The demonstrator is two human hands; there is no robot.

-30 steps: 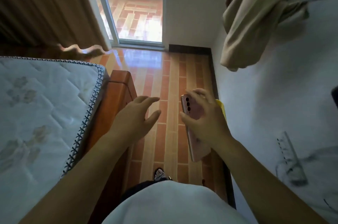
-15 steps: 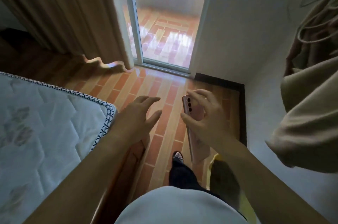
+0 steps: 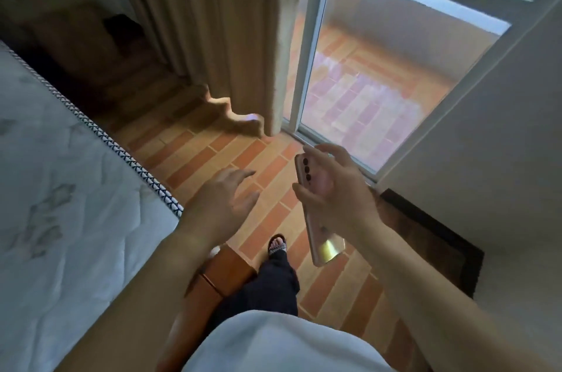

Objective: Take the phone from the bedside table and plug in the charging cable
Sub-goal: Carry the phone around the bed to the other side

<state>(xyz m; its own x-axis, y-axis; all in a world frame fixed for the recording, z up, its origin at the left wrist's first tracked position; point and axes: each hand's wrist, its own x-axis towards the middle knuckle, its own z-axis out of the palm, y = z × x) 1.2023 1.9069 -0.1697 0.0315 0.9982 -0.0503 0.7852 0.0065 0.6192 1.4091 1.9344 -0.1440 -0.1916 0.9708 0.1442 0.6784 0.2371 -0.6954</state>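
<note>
A pink phone (image 3: 316, 186) with three dark camera lenses is held upright, its back toward me, over the brick-patterned floor. My right hand (image 3: 337, 189) is shut on the phone around its upper half; the lower end sticks out below the palm. My left hand (image 3: 225, 201) hovers to the left of the phone with fingers spread, holding nothing. No charging cable or bedside table is in view.
A quilted mattress (image 3: 60, 204) on a wooden bed frame (image 3: 225, 274) fills the left. A beige curtain (image 3: 213, 37) hangs ahead beside a glass sliding door (image 3: 380, 83). A white wall (image 3: 501, 159) with dark skirting stands on the right. My sandalled foot (image 3: 277, 245) is on the floor.
The view has swung left and forward toward the curtain and door; the hanging cloth on the right wall has left the frame. Both hands keep their pose, the right still gripping the phone.
</note>
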